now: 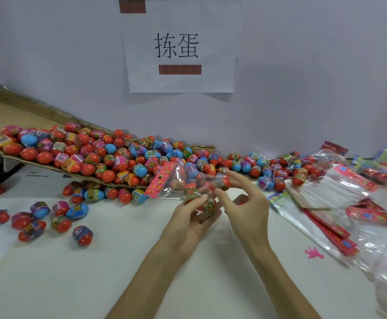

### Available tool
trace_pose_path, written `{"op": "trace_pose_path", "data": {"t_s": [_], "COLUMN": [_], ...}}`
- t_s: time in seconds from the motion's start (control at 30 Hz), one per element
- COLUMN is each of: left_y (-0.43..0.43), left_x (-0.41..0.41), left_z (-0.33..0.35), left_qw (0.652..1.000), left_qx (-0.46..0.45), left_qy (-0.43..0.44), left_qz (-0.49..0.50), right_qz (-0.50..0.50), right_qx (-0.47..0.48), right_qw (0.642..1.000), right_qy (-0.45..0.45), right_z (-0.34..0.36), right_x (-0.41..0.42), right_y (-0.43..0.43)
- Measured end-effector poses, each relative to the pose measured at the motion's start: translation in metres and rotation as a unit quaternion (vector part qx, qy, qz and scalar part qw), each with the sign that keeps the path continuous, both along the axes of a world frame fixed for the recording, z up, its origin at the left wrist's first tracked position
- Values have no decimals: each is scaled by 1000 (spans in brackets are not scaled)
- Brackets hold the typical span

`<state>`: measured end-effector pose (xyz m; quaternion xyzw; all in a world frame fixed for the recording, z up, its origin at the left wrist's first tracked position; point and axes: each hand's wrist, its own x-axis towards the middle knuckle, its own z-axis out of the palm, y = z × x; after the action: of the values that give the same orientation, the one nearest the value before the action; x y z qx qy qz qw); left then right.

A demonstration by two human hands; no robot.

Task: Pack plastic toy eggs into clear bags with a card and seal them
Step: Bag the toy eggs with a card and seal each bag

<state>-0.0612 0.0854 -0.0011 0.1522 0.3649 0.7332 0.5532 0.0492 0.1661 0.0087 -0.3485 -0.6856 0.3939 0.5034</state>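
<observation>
Gripping clear bag (187,180) of eggs (191,191) from below in left hand (187,224), above table (95,261); touching its right end with loosely spread right hand (245,208). Likely risking spillage if tilting bag while unsealed.

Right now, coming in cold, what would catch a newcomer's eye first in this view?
The spill of red, blue and pink toy eggs down the cardboard ramp, from far left toward the middle. Above it, a paper sign with two large characters on the wall. At centre, the left hand grips a clear bag holding eggs, the right hand close beside it.
</observation>
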Motion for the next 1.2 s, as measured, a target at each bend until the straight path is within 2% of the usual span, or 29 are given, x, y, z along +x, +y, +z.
{"op": "trace_pose_path", "data": {"t_s": [0.1,0.4,0.47,0.63,0.8,0.93,1.07,1.2], "left_y": [0,-4,-3,-3,-5,-5,-5,-6], "left_x": [1,2,0,-4,-6,-5,-3,-3], "left_z": [1,8,8,10,9,10,10,10], "left_qw": [1000,999,999,998,996,997,997,998], "left_qx": [4,4,-2,-29,-39,-38,-36,-23], "left_qy": [-12,-30,-41,-54,-68,-63,-54,-56], "left_qz": [8,15,17,29,36,36,30,33], "right_qz": [6,108,133,82,50,35,62,52], "right_qx": [-11,24,-6,-48,-23,16,-28,8], "right_qw": [1000,991,990,995,996,999,997,999], "right_qy": [5,-77,-54,34,64,28,35,11], "right_z": [-2,-2,2,7,4,6,8,8], "right_x": [-2,-4,-2,5,6,7,2,2], "right_y": [0,-3,-4,3,12,11,7,2]}}
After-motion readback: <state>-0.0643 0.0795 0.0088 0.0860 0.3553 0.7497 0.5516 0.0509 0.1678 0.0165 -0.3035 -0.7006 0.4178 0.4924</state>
